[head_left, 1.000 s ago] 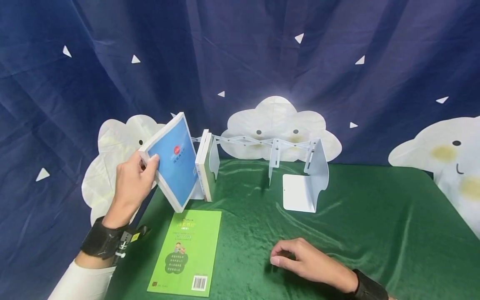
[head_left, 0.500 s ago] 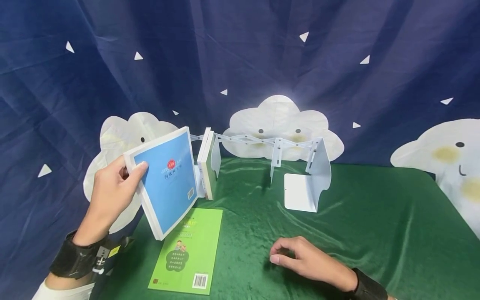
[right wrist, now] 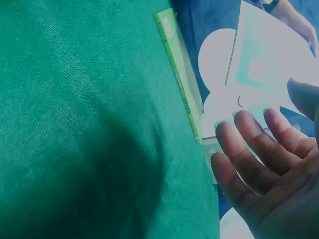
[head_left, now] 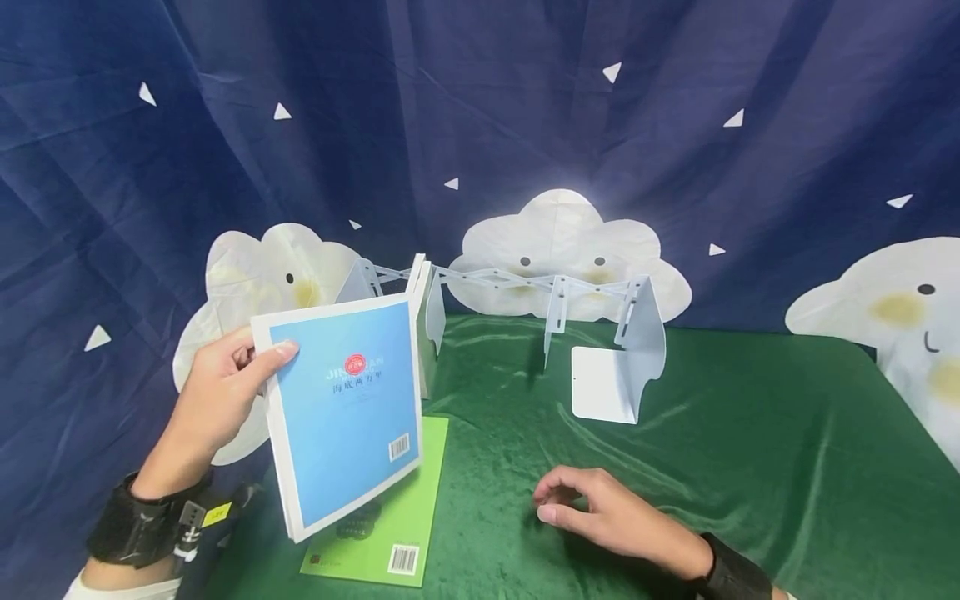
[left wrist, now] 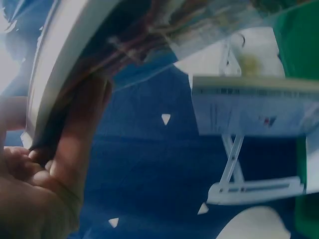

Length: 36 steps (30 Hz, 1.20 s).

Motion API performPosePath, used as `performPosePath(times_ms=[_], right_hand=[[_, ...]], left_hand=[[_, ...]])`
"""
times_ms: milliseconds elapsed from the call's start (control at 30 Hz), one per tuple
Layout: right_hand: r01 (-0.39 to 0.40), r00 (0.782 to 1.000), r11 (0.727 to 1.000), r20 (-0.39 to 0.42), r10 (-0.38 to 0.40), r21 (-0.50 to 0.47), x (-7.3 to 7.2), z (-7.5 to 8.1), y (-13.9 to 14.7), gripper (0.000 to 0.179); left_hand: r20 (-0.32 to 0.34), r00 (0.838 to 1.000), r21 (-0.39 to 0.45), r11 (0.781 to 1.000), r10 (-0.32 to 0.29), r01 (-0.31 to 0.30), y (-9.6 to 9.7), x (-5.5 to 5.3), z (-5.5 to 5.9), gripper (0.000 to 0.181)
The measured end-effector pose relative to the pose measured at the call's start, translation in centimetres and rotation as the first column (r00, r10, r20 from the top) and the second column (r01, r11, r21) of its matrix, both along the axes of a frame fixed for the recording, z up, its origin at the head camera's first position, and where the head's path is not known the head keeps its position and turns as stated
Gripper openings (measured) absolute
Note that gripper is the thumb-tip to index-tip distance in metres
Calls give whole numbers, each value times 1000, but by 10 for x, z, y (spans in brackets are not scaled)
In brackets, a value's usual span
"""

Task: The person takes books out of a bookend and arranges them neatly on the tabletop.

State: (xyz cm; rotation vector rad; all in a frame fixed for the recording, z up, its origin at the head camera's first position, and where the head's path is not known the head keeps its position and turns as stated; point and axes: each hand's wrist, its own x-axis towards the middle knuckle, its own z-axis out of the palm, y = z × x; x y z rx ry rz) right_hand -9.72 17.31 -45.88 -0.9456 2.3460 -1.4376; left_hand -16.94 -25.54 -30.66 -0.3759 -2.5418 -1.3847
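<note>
My left hand [head_left: 225,392] pinches the upper left edge of a blue book [head_left: 348,467], thumb on the blue cover and fingers behind it. The book is held up at the left, tilted, with its barcode side facing me. Below and partly behind it a green book [head_left: 390,546] lies flat on the table. In the left wrist view the fingers wrap the edge of the held book [left wrist: 65,55]. My right hand [head_left: 607,512] hovers low over the green cloth, fingers loosely curled and holding nothing; the right wrist view shows its palm and relaxed fingers [right wrist: 249,159].
A white extendable bookend rack [head_left: 648,342] stands at the back, its dividers joined by a lattice bar. Upright books [head_left: 425,333] stand in its left part, partly hidden by the held book. Green cloth [head_left: 750,433] covers the table, and a dark blue curtain [head_left: 480,100] hangs behind.
My left hand has drawn the blue book away from the rack, toward me and lower, turning its cover to face me. It now covers much of the green book. The right hand has barely moved.
</note>
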Motion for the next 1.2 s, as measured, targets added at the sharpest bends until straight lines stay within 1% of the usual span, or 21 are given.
performPosePath(times_ms=[33, 67, 100, 133, 167, 233, 267, 300, 333, 367, 400, 467, 567, 667, 733, 800, 900, 1000, 1067, 1133, 1200], right_hand=[[2, 1000, 1000, 9, -1, -6, 0, 4, -1, 15], [2, 1000, 1000, 19, -2, -14, 1, 9, -2, 16], [4, 1000, 1000, 28, -3, -21, 1, 15, -4, 17], [8, 999, 1000, 39, -7, -26, 1, 19, -5, 18], [10, 999, 1000, 51, -8, -28, 1, 23, -6, 20], [15, 998, 999, 70, -12, -32, 0, 25, -6, 22], [16, 997, 999, 80, -13, -35, -2, 24, -6, 24], [20, 996, 999, 93, -16, -37, -3, 21, -6, 26], [20, 994, 999, 109, -16, -41, -5, 18, -5, 28], [20, 992, 999, 123, -13, -51, -6, 15, -5, 29], [20, 991, 998, 136, -11, -64, -7, 12, -4, 31], [15, 987, 995, 160, 1, -99, -8, 10, -4, 34], [10, 985, 988, 175, 17, -157, -9, 10, -6, 37], [13, 982, 977, 188, 27, -211, -10, 9, -7, 38], [25, 980, 971, 199, 24, -237, -10, 10, -8, 39], [40, 977, 967, 214, 15, -251, -11, 10, -8, 40], [65, 973, 968, 232, -7, -244, -11, 12, -9, 40], [84, 969, 970, 246, -26, -228, -10, 13, -9, 41], [86, 968, 968, 252, -25, -234, -10, 14, -10, 40], [86, 964, 963, 264, -16, -254, -9, 14, -10, 40], [87, 959, 955, 285, -3, -282, -8, 15, -10, 40]], left_hand=[[4, 999, 46, 998, -39, 39, 2, 0, 0, 25], [2, 996, 101, 991, -92, 92, 4, -1, 0, 24], [-2, 989, 162, 975, -151, 149, 6, -2, -1, 22], [-4, 977, 229, 951, -213, 208, 8, -3, -1, 20], [-13, 963, 293, 920, -268, 260, 10, -4, -2, 19], [-36, 929, 400, 847, -368, 351, 15, -7, -4, 19], [-49, 914, 432, 816, -404, 384, 18, -8, -5, 20], [-58, 901, 451, 794, -431, 408, 22, -9, -6, 22], [-66, 893, 464, 779, -445, 423, 25, -9, -7, 23], [-73, 887, 471, 769, -456, 433, 29, -9, -9, 24], [-76, 881, 476, 759, -467, 444, 33, -9, -11, 24], [-68, 873, 480, 752, -482, 453, 41, -9, -14, 25], [-34, 862, 490, 743, -506, 455, 51, -8, -19, 25], [-3, 842, 504, 726, -540, 468, 60, -7, -23, 26], [15, 828, 521, 711, -561, 472, 66, -7, -25, 26], [28, 811, 541, 691, -584, 479, 71, -7, -29, 25], [48, 791, 556, 674, -610, 486, 78, -7, -35, 25], [68, 777, 568, 665, -625, 485, 85, -6, -43, 25], [92, 770, 588, 659, -631, 469, 90, -6, -48, 25], [111, 762, 603, 653, -638, 458, 95, -5, -52, 24], [123, 749, 615, 642, -651, 457, 99, -5, -56, 25]])
